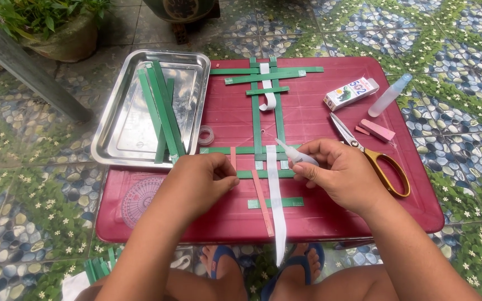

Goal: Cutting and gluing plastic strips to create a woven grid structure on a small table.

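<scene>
At tabletop centre, on the red tabletop [330, 217], lies a lattice of woven paper strips [266, 114]: green ones crossed w/ a white strip [275, 195] and a pink strip [262, 202] running toward 6 o'clock, white one hanging past the near edge. Left hand [199, 184] has its grip pinched narrow on the pink strip's upper end, fingertips pressing it at the green crossband. Right hand [338, 170] has its grip closed around a small glue tube [297, 155], nozzle pointing to 10 o'clock, just over the white strip. Judgement: strips are v. light, thin, floppy, crease easily, and would slide on the smooth top, so best held flat by fingertip press near a crossing, not lifted by a free end; wet glue prob. makes them tacky and easy to tear. Tube looks small, soft-walled, light; hold at the body, gentle squeeze. At 10 o'clock a steel tray [121, 134] holds spare green strips [163, 108], a tape roll [206, 135] just beside it. At 2 o'clock: small glue box [351, 93], clear bottle [390, 95], yellow-handled scissors [372, 159], pink offcuts [376, 130]. Sandalled feet show below the near edge.
</scene>
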